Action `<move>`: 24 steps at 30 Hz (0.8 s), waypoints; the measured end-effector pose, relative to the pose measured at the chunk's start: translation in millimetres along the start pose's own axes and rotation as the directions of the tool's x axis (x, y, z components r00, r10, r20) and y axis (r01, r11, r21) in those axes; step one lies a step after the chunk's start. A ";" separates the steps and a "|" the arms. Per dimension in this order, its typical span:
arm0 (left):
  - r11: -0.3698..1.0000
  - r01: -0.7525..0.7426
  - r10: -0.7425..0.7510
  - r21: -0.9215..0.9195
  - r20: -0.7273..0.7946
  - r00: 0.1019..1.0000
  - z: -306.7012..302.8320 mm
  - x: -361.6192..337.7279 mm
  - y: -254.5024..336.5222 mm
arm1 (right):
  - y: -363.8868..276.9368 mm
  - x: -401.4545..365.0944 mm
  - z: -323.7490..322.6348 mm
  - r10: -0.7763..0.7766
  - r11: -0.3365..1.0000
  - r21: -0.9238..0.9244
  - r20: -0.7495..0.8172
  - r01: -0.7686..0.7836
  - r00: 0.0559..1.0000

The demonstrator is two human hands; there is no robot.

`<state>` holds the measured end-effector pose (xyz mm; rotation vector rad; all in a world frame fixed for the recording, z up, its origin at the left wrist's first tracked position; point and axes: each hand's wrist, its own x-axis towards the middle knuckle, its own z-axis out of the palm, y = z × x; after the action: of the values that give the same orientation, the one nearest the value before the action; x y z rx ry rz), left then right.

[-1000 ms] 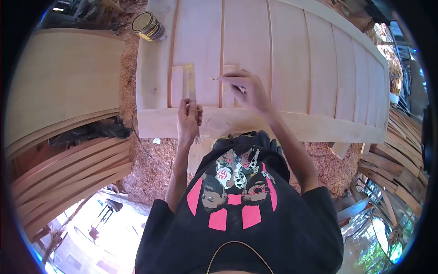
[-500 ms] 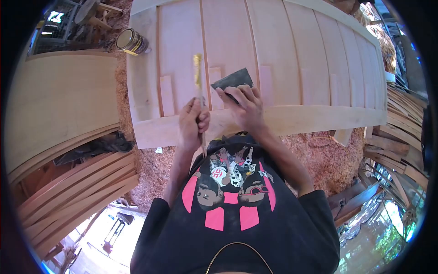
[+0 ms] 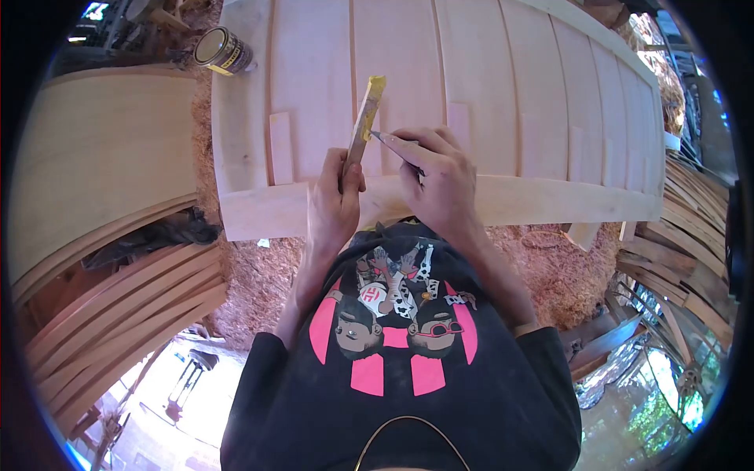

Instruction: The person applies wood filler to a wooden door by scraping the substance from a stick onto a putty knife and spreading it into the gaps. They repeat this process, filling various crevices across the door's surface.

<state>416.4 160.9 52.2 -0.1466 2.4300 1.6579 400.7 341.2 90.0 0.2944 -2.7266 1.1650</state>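
A narrow wooden strip (image 3: 358,141) is gripped by the left hand (image 3: 334,196), with the fingers closed around its lower part. The strip is held tilted above a large wooden panel (image 3: 393,47), its upper end pointed away from the body and coated with yellow paste (image 3: 375,93). A thin dark blade (image 3: 382,137) is pinched in the right hand (image 3: 441,173), and its tip is brought to the lower edge of the paste; whether the 2 are in contact cannot be told.

At the panel's far left part, 1 open can (image 3: 225,53) with a yellow and black label is set. Short wooden pieces are laid along the panel's seams, near its front rail (image 3: 542,200); 1 short piece (image 3: 281,149) is seen left of the left hand. Below the panel, the ground is covered with wood shavings (image 3: 259,282). Long boards (image 3: 126,314) are stacked at the left, and more planks (image 3: 691,228) are piled at the right.
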 end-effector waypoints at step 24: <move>0.957 0.225 -0.242 -0.183 -0.081 0.967 -17.2 11.3 -58.4 | 267.0 0.5 10.5 0.333 0.791 -0.576 0.125 -0.205 0.935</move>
<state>414.7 123.8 2.6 -0.5358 2.2307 1.7863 334.7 514.2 -102.5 -0.0598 -3.2279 0.3350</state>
